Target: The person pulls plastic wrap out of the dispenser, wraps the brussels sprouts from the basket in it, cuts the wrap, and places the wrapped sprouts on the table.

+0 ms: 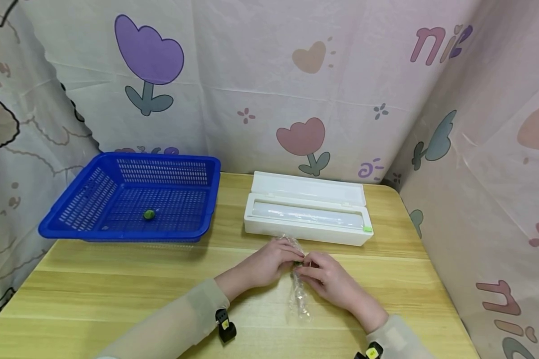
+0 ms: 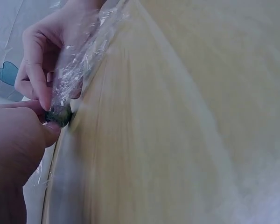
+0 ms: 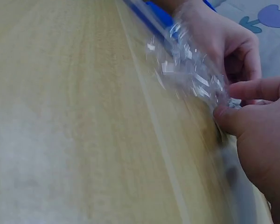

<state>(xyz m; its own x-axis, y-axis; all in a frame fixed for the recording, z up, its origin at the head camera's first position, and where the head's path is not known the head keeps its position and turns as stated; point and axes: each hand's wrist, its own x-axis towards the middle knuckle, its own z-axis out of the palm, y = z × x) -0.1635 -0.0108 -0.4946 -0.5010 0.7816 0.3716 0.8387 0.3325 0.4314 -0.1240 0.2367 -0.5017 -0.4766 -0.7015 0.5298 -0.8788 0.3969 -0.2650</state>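
Observation:
Above the table, in front of the white box, both hands meet at a small dark green round item [image 2: 59,115] wrapped in clear plastic wrap [image 1: 300,299]. My left hand [image 1: 269,262] pinches the green item between thumb and finger. From the other side, my right hand [image 1: 330,280] pinches the wrap close against the item, thumb against forefinger in the right wrist view. A crumpled tail of wrap hangs toward the table's near side. Fingers hide most of the green item in the head view, and its exact kind cannot be told.
A blue plastic basket [image 1: 130,234] stands at the back left with one small green round item [image 1: 149,214] inside. Behind the hands is a white cling film box [image 1: 296,229], its lid raised, a film roll [image 1: 307,214] showing. Patterned curtains [image 1: 233,60] border the wooden table [image 1: 130,294].

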